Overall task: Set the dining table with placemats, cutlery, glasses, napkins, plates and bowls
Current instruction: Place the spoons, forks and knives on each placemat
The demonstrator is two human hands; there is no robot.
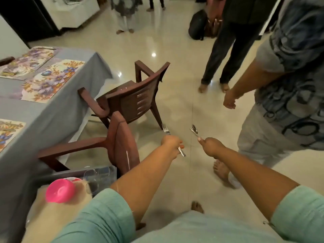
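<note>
Cutlery is in both my hands above the floor: left hand [171,142] fingers curl round forks [172,140], right hand [211,146] fingers pinch spoons [195,131]; placemats [50,81] lie on the surface [52,116].

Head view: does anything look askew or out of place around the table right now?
One thing: the farther brown chair is turned at an angle to the table, not squared to it. The placemats lie flat. The left hand holds forks; the right hand holds spoons.
</note>
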